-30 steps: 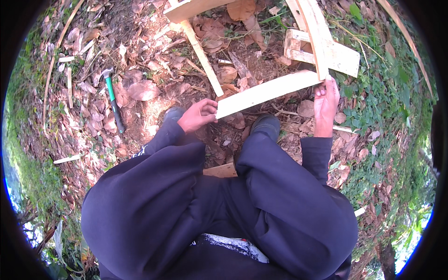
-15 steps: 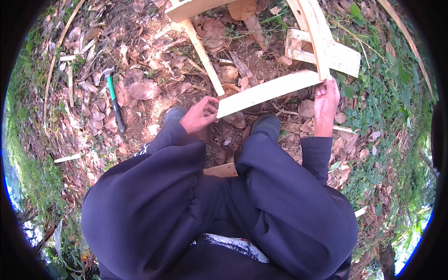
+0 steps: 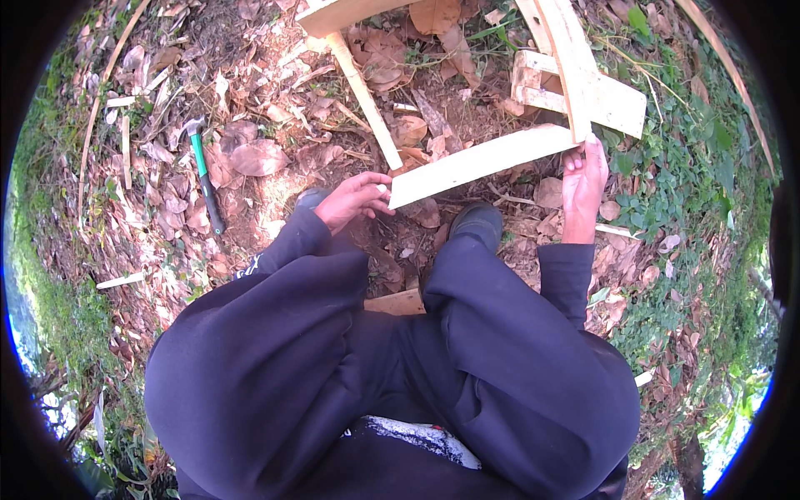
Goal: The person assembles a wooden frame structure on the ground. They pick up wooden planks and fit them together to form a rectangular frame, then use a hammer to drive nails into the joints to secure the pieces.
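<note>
Green-and-black hammer [image 3: 202, 173]: left of frame. Left hand [image 3: 350, 203]: centre, fingers loosely bent at left end of pale wooden board [image 3: 482, 167]; whether gripping, cannot tell. Board: upper centre, slanting between both hands. Right hand [image 3: 586, 189]: right of centre, pinching board's right end.

The flat pale wooden board [image 3: 479, 167] spans the gap between the left hand [image 3: 352, 202], its fingers at the left end, and the right hand [image 3: 584, 187], its fingers at the right. The long pale wooden strip [image 3: 567, 71] overlaps that right end, partly before the blocky pale wooden piece [image 3: 621, 104]. The slim tan wooden stick [image 3: 367, 104] runs from near the board's left end up to the curved pale wooden plank [image 3: 354, 15]. Left of the left hand, the green-and-black-handled metal hammer [image 3: 202, 171] lies on the brown leaf-strewn ground [image 3: 275, 192].
</note>
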A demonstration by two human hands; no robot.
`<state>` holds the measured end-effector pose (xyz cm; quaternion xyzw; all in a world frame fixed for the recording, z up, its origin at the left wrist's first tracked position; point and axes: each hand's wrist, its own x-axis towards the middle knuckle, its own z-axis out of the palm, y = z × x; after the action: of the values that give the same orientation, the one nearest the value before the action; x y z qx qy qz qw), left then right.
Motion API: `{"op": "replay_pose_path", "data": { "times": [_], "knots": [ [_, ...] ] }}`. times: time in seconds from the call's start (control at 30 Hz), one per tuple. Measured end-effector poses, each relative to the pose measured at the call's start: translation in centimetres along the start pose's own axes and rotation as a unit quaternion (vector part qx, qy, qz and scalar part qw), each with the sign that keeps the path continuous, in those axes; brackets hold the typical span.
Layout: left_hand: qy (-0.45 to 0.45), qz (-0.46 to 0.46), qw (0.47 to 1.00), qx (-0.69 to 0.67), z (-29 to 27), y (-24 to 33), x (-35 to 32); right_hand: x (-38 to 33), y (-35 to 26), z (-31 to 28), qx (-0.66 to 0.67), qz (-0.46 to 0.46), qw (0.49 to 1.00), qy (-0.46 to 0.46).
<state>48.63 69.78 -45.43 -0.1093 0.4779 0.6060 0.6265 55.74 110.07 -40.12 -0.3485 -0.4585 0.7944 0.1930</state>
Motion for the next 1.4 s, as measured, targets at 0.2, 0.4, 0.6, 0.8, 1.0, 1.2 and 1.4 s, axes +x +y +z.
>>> {"op": "replay_pose_path", "data": {
  "times": [0.2,0.4,0.6,0.8,1.0,1.2,1.4],
  "knots": [
    [0.005,0.001,1.0,0.006,0.4,0.2,0.0,0.0,0.1,-0.3,-0.005,-0.002,1.0,-0.009],
    [-0.007,0.013,1.0,0.002,0.1,-0.2,0.0,0.3,0.2,-0.8,-0.017,-0.003,1.0,-0.017],
    [-0.006,0.013,1.0,0.006,-0.1,-0.3,0.3,0.4,0.4,-1.0,-0.016,-0.005,1.0,-0.014],
    [-0.004,0.011,1.0,-0.009,-0.3,-0.6,0.5,0.4,0.3,-0.9,-0.022,0.0,1.0,-0.015],
    [0.009,0.017,0.998,0.06,0.2,-0.3,0.4,0.1,0.0,-0.8,-0.051,0.034,0.998,-0.006],
    [0.004,0.002,1.0,0.025,-0.3,-0.2,0.5,0.0,0.0,-0.2,-0.04,0.025,0.999,-0.022],
    [0.003,0.005,1.0,0.017,-0.4,-0.3,0.5,0.2,-0.1,-0.3,-0.039,0.029,0.998,-0.031]
  ]
}}
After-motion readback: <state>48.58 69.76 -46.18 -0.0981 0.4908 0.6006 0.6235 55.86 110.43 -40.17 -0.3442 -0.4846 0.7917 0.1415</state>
